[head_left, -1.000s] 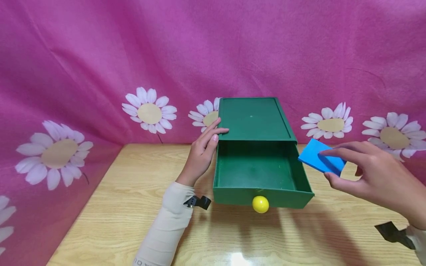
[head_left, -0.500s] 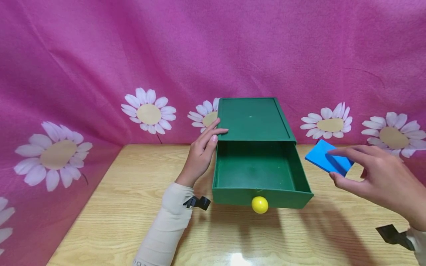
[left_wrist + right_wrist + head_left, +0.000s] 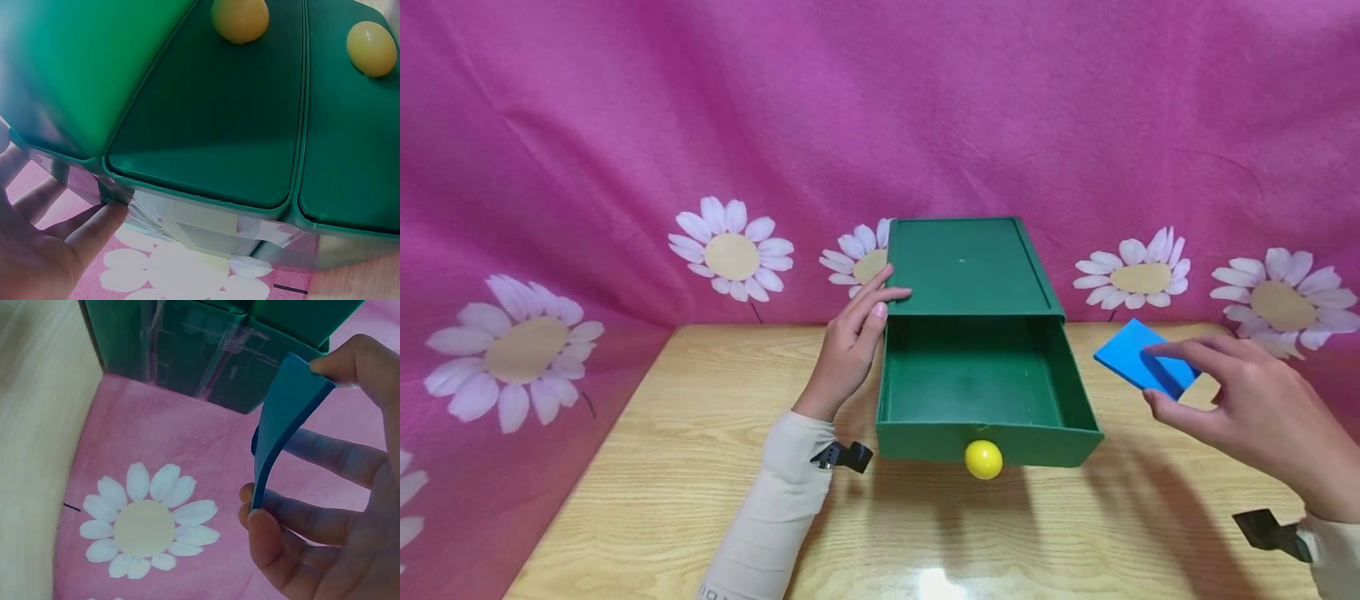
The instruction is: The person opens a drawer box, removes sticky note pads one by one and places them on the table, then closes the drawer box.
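Blue pad (image 3: 1132,353) bends, pinched in the right grip (image 3: 1258,400).

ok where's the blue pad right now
In the head view, the blue pad is on the right, pinched in the right hand, just to the right of the open green drawer.

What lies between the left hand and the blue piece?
The head view shows the pulled-out green drawer between the left hand and the blue piece, then a bare strip of table.
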A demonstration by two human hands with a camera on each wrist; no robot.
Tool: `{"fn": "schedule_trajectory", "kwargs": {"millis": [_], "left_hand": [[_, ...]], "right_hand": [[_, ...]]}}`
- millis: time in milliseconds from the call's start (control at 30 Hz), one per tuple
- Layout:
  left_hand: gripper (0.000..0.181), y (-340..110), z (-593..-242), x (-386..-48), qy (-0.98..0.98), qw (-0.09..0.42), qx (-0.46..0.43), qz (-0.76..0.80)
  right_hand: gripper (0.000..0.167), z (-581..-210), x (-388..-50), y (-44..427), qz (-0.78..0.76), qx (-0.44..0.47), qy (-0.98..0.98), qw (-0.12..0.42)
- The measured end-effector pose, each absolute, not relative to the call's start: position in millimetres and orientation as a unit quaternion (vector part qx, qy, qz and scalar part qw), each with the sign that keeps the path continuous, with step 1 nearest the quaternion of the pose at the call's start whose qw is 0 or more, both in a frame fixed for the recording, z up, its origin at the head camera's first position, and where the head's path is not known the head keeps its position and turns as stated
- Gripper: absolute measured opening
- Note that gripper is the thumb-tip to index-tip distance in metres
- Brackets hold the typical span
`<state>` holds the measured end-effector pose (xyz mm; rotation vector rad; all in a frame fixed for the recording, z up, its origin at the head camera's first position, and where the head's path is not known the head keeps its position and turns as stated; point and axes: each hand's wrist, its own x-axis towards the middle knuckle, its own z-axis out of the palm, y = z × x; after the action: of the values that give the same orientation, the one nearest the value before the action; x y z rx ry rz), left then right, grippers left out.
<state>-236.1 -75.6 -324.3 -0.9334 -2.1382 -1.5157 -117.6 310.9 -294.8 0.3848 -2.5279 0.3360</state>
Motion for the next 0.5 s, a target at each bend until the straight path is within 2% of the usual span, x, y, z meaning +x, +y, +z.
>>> {"fn": "schedule_trajectory", "kwargs": {"millis": [267,500], "left_hand": [[0.034,-74,-307,-221,-0.749,0.178,-0.331,-0.546],[0.035,-75,-324,-237,-0.75,0.186,-0.336,-0.538]], "right_hand": [[0.049,-304,-118,318,0.129,0.11,-0.948,0.269],[0.051,-315,-121,326,0.124,0.083,-0.96,0.236]]}}
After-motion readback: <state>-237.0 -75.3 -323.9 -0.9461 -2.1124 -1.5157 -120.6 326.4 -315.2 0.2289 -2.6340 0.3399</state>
